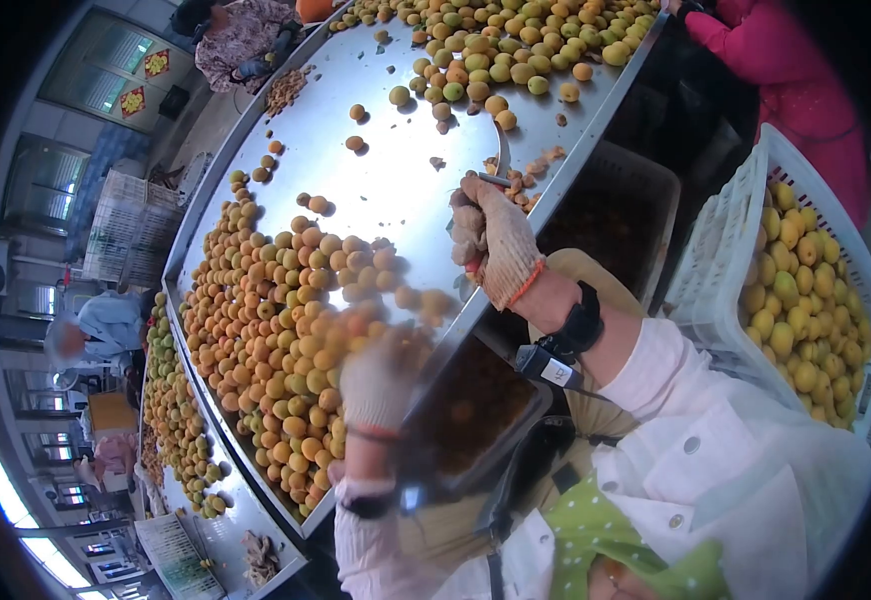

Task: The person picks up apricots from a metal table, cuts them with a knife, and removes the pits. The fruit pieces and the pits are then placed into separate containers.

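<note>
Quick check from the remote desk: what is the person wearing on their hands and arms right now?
Both hands wear pale knitted work gloves with orange-red cuff trim: the right hand is sharp, the left hand is motion-blurred. A black wrist strap sits above the right glove, with a small dark device bearing a white label beside it. The sleeves are light pink with white buttons. A dark band also shows at the left wrist.

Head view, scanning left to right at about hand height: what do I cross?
Fruit pile → left hand, blurred, at the pile's edge → right hand gripping a knife → dark bin → white crate of yellow fruit.
</note>
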`<state>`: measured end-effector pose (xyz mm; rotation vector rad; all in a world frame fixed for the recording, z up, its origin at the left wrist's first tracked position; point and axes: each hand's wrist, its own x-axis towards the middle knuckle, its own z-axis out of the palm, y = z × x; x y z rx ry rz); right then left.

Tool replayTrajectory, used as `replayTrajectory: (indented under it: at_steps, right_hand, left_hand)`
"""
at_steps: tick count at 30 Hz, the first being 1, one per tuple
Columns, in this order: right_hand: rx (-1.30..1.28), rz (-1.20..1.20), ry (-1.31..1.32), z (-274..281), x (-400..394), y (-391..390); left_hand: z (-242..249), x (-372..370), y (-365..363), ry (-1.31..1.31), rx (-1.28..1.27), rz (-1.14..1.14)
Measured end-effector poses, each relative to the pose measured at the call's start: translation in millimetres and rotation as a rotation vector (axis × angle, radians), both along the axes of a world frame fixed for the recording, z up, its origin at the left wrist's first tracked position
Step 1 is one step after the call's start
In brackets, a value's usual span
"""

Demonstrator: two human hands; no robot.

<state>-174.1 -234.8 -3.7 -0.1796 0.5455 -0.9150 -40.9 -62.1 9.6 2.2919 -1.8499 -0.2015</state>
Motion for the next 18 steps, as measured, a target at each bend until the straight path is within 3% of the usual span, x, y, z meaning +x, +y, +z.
replayTrajectory:
  at_steps: [2,4,8,10,11,12,14,15,16,17,18]
  right_hand:
    - [0.017,0.001,-0.015,2,2,-1]
    - [0.031,-0.006,-0.029,4,3,-3]
    - [0.068,0.041,-0.04,7,-2,-7]
    - [-0.099,0.193,0.063,11,-8,-7]
    - [-0.093,0.194,0.052,19,-10,-3]
    - [-0.214,0.265,0.191,30,-12,3]
    - [-0.549,0.358,0.411,29,-9,19]
    - [-0.869,0.272,0.427,-6,5,22]
    - [-1.186,0.169,0.434,-32,21,26]
    - [-0.855,0.334,0.362,22,0,51]
    - [-1.198,0.275,0.572,6,4,56]
  left_hand:
    - [-20,0,-33,0.0,-0.004,0.009]
    - [-46,4,-57,0.015,0.002,-0.143]
    - [-51,10,-72,-0.108,0.0,-0.337]
    - [-69,27,-60,0.634,-0.339,-0.221]
    - [-46,31,-55,0.837,-0.166,0.021]
    - [-24,27,-42,1.405,-0.11,0.304]
    - [-49,38,-20,1.524,-0.498,0.304]
    - [-36,37,-9,1.675,-0.473,0.388]
    - [-9,14,-9,1.53,-0.533,0.35]
    - [3,1,-7,1.607,-0.582,0.385]
    - [11,-3,-4,1.686,-0.631,0.417]
